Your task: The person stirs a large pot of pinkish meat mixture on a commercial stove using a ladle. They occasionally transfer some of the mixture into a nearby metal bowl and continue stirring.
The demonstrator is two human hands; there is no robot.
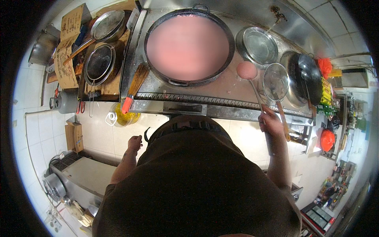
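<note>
My right hand [270, 123] grips the handle of a metal ladle [256, 91]; its bowl, pink on the surface, is over the steel counter to the right of a large black wok [189, 84]. The wok sits on the stove top, and pink contents [188, 49] fill it, too blurred to make out. Close beside my right hand, a wire-mesh strainer [275, 81] lies with its wooden handle past the counter edge. My left hand [135, 142] hangs low at my side with fingers curled, nothing visible in it.
A bamboo wok brush [138, 78] with a red handle leans at the counter's left. Beyond it are a fine sieve [100, 63] and a perforated skimmer [108, 25]. Metal bowls [260, 44] and a dark wok [308, 80] stand right. An oil jug [127, 115] is on the floor.
</note>
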